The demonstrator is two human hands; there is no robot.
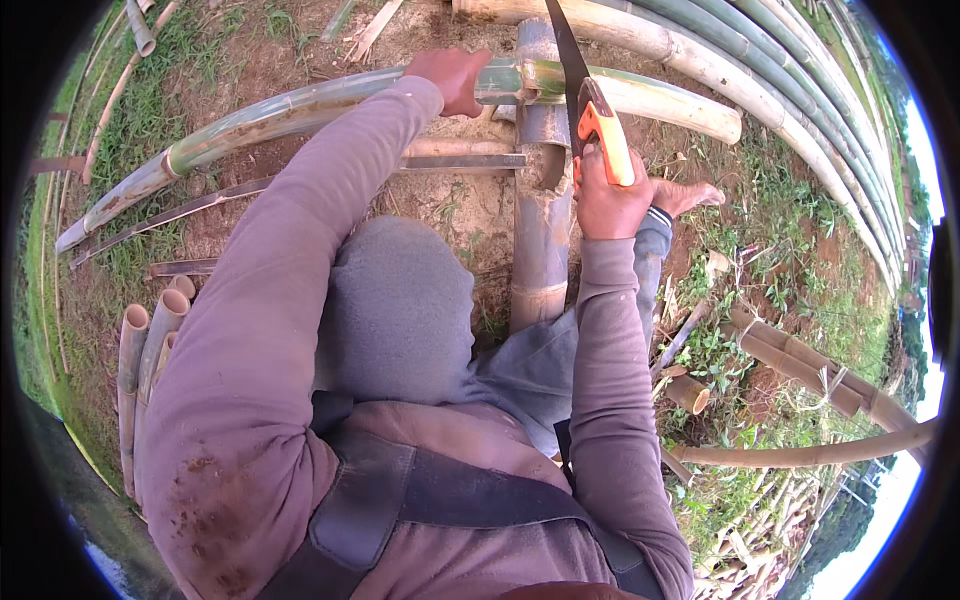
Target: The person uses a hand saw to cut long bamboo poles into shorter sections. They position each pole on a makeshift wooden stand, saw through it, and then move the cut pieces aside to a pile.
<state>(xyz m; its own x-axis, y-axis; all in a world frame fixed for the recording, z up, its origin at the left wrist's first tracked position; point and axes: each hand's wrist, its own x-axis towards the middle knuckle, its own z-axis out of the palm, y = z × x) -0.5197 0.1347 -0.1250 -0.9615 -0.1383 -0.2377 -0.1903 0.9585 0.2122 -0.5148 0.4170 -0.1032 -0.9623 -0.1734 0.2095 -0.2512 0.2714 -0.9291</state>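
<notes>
With the left hand (455,78) clamping the pole (300,105) just beside the saw (585,95), which the right hand (608,195) grips by its handle, a slipping blade could cut those fingers.

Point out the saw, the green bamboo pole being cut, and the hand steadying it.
hand saw (607,140), head view, on the orange handle.
green bamboo pole (300,105), head view, on its bare mid-length left of the cut.
left hand (455,78), head view, on the back of the hand gripping the pole.
</notes>
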